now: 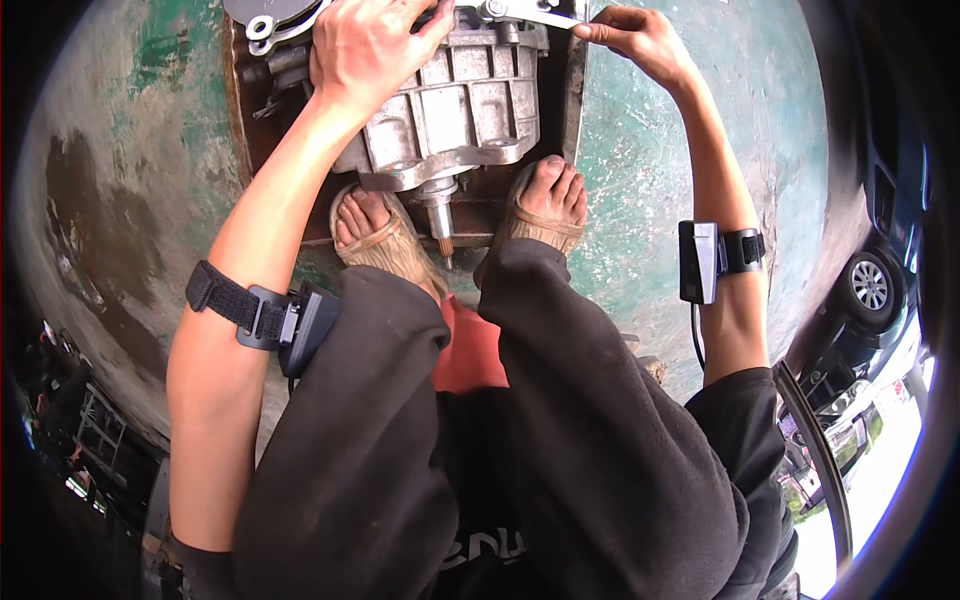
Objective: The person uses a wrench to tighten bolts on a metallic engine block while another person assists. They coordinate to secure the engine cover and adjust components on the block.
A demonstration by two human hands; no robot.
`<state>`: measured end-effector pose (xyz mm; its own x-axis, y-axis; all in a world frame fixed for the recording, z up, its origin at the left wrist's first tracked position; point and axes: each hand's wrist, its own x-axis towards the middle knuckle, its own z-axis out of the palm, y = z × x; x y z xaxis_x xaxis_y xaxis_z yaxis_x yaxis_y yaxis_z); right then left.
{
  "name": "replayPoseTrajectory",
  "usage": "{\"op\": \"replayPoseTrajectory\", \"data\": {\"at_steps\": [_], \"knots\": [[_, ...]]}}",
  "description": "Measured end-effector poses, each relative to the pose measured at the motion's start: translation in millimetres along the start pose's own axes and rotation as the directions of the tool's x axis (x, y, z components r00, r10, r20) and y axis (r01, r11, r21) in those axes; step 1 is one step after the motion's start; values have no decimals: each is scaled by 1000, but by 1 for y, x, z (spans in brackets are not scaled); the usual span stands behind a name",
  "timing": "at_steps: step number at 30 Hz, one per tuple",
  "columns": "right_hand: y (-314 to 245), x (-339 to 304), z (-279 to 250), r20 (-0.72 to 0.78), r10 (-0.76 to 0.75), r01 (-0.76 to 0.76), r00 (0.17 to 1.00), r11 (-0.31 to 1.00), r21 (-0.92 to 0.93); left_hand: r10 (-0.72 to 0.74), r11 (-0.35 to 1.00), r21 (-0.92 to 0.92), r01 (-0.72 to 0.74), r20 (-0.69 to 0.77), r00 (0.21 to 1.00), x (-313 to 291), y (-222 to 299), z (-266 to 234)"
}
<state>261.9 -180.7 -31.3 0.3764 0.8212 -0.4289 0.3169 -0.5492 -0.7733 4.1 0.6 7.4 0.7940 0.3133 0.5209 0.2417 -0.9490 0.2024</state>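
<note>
The gearbox housing, of grey cast metal with ribs, is at the upper middle of the view, between the two forearms and just beyond the feet. Its splined shaft points toward the person, and the upper part of the housing is cut by the picture edge. Across its top side there lies a flat, bright metal bar

The right hand is nearly closed, and it has the outer end of this bar pinched between the thumb and the bent fingers. The left hand is over the left upper part of the housing, with the back of the hand toward the camera and the fingers partly curled; their tips go near or out of the upper edge, so I cannot tell if it grips something. To its left there is a metal piece with round holes

Around the housing stands a rusty metal frame. The feet wear brownish sandals, one on each side of the shaft. Each forearm carries a strapped black device. Between the legs in dark trousers a red surface is seen. The floor is worn green, and a dark car stands at the far right
</note>
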Motion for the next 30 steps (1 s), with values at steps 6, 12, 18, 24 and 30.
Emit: {"op": "replayPoseTrajectory", "data": {"at_steps": [6, 12, 18, 24, 30], "knots": [[5, -23, 30, -314, -335, 236, 888, 920, -312, 1, 999, -35, -2, -20, 1000, -3, -1, 0], [3, -30, 44, -437, -334, 206, 835, 927, -315, -11, 1000, 8, 11, -2, 1000, -3, -2, 2], [-4, -27, 36, -439, -563, 254, 700, 771, -584, -17, 1000, -1, 17, 14, 1000, -5, -2, 3], [4, -25, 37, -457, -530, 233, 715, 796, -559, -1, 1000, -10, 1, 6, 1000, -2, -3, 2], [7, -26, 50, -394, -624, 170, 675, 651, -740, 0, 1000, -9, 0, -3, 1000, -3, -3, 3]]}}
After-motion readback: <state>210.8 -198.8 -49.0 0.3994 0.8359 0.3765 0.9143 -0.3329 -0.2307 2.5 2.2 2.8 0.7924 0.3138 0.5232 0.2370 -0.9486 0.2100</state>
